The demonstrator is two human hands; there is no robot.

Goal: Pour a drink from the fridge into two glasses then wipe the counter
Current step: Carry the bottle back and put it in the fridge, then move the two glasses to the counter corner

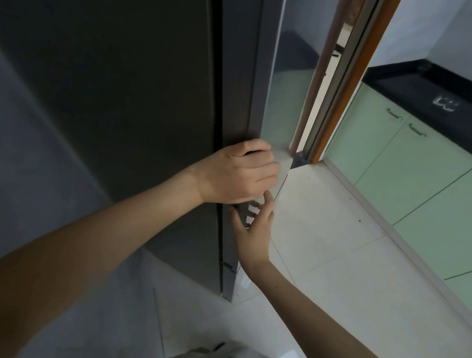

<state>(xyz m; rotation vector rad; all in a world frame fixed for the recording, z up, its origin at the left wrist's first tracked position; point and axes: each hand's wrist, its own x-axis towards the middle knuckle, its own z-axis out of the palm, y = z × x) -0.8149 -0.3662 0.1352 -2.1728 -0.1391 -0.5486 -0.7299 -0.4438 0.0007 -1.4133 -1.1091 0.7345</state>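
Here, L to R: fridge door (124, 87), dark, shut; left hand (238, 173) curled round its edge; right hand (253, 230) just below that grip, fingers spread, touching the edge w/o holding. Counter (431, 91) w/ two glasses (445, 103) well apart, to the right. Risk: door sticks, grip slips, fingers pinched at seam.

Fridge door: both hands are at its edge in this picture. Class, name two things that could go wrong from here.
1. The right hand has fingers spread by the fridge door edge; they might get pinched.
2. The left hand curls round the same edge; the door may swing wide toward the door frame close beside it.
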